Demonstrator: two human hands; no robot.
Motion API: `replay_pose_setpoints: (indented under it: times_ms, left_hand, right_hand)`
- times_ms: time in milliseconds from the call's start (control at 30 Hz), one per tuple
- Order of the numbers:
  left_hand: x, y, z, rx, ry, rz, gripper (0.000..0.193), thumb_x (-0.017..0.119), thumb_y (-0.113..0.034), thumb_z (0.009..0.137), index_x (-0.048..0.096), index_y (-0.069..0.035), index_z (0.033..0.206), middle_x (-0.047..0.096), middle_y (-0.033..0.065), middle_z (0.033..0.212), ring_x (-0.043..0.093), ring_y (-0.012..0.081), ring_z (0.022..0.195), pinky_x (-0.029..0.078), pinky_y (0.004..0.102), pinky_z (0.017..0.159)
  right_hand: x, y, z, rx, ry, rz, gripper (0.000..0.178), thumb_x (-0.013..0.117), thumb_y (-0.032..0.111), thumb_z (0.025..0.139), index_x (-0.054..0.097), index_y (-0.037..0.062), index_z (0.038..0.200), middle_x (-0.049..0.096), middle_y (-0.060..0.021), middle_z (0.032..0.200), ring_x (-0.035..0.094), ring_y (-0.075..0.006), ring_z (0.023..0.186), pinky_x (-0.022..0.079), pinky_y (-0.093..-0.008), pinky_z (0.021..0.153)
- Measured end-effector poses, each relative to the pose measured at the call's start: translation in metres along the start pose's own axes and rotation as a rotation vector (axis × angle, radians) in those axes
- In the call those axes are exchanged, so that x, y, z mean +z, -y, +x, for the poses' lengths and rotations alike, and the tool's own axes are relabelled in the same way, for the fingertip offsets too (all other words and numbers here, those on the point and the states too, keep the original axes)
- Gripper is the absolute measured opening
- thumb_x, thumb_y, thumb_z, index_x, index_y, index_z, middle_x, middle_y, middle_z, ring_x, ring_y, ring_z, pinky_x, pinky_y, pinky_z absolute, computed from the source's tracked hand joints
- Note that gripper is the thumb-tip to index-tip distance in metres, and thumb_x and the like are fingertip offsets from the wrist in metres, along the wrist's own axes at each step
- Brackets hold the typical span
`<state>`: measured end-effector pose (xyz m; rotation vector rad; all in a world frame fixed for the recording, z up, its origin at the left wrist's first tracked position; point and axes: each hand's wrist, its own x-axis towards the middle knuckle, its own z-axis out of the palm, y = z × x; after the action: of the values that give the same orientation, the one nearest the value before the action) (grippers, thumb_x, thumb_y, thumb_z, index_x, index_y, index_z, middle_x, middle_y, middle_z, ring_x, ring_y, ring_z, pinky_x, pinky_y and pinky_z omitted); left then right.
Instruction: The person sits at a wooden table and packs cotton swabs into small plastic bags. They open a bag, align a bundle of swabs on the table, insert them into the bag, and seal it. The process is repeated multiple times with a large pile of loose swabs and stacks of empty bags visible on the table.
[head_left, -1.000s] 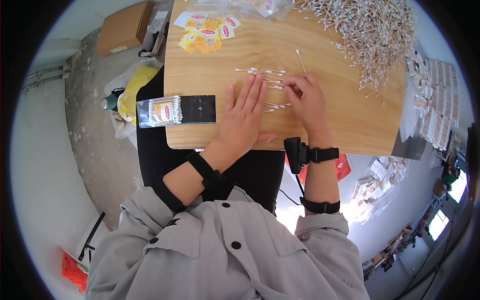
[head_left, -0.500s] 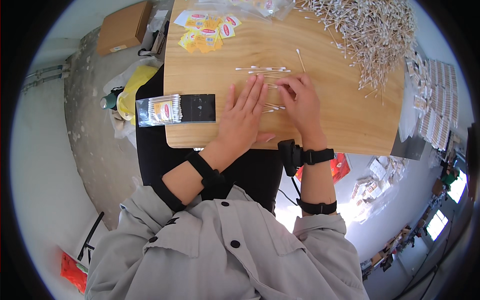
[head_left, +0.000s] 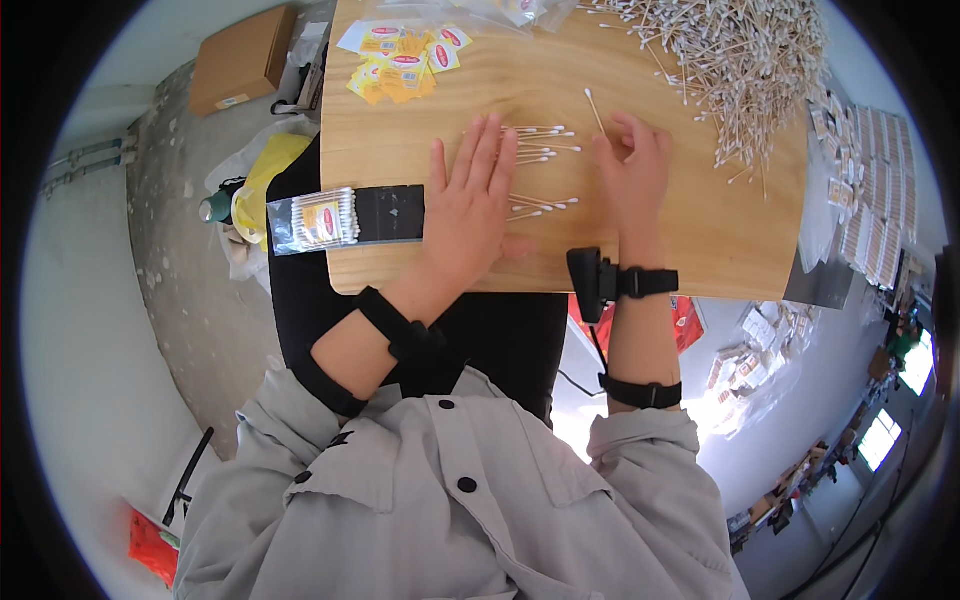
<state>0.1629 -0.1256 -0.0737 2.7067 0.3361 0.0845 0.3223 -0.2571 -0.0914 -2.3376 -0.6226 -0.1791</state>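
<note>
My left hand (head_left: pixel 468 208) lies flat on the wooden table with fingers stretched out, covering one end of several loose cotton swabs (head_left: pixel 540 152). A few more swabs (head_left: pixel 540 207) stick out from under its thumb side. To the right, my right hand (head_left: pixel 637 175) is raised a little, fingers bent and apart, nothing visible held. Close to its fingertips a lone cotton swab (head_left: pixel 594 108) lies slanted; whether they touch it I cannot tell. Left of my left hand sits a clear bag of swabs (head_left: pixel 318 222) with a yellow label card, on a black strip (head_left: pixel 390 214).
A large heap of cotton swabs (head_left: pixel 730 80) covers the table's far right. Yellow and white label cards (head_left: pixel 405 62) are piled at the far left, with clear plastic bags (head_left: pixel 500 12) behind. Packed swab bundles (head_left: pixel 878 190) stand beyond the right edge. A cardboard box (head_left: pixel 242 60) rests on the floor.
My right hand has moved right, away from the swabs beside my left hand. My left hand has shifted slightly up and left, and the swabs beside it lie differently.
</note>
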Motion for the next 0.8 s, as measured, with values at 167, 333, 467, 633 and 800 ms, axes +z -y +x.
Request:
replay_pose_setpoints:
  times_ms: [167,333,467,633,800]
  left_hand:
    - [0.004,0.016,0.015,0.151,0.009,-0.075,0.123,0.086,-0.045,0.054,0.026,-0.001,0.15,0.023,0.0159,0.158,0.019,0.0312,0.148,0.015,0.0564,0.117]
    - [-0.003,0.013,0.009,0.251,0.014,-0.13,0.114,0.087,-0.037,0.058,0.029,-0.003,0.15,0.022,0.0167,0.158,0.019,0.0344,0.147,0.016,0.0577,0.116]
    - [-0.007,0.019,-0.02,0.088,-0.085,-0.134,0.108,0.085,-0.03,0.063,0.028,-0.002,0.15,0.02,0.0194,0.158,0.018,0.0378,0.147,0.016,0.059,0.115]
    - [0.001,0.007,-0.037,0.004,-0.047,-0.096,0.11,0.082,-0.037,0.066,0.024,0.001,0.151,0.018,0.0221,0.158,0.016,0.0376,0.148,0.015,0.0593,0.115]
    - [0.01,-0.01,-0.037,0.068,0.035,-0.025,0.11,0.075,-0.051,0.069,0.023,0.002,0.151,0.019,0.0196,0.159,0.018,0.0333,0.148,0.012,0.0561,0.117]
  right_hand:
    - [0.006,-0.003,0.029,0.067,0.232,0.118,0.012,0.069,0.012,0.083,0.07,0.0092,0.094,0.061,-0.0086,0.088,0.064,-0.0219,0.081,0.052,-0.0353,0.071]
    - [0.023,0.011,0.029,-0.115,0.446,0.228,0.01,0.068,0.015,0.084,0.072,0.0096,0.092,0.061,-0.0079,0.09,0.063,-0.023,0.083,0.051,-0.0343,0.072]
    - [-0.005,0.027,0.002,-0.021,0.397,0.39,0.014,0.071,0.017,0.083,0.072,0.0103,0.094,0.059,-0.0077,0.093,0.059,-0.0237,0.09,0.049,-0.035,0.079]
    - [-0.039,0.021,-0.046,-0.007,0.285,0.245,0.02,0.077,0.014,0.076,0.072,0.011,0.095,0.057,-0.0073,0.098,0.056,-0.0246,0.093,0.047,-0.0368,0.083]
    - [-0.025,0.013,-0.059,-0.173,0.223,0.177,0.02,0.079,0.012,0.072,0.071,0.0101,0.091,0.057,-0.0073,0.097,0.057,-0.0249,0.092,0.049,-0.0362,0.077]
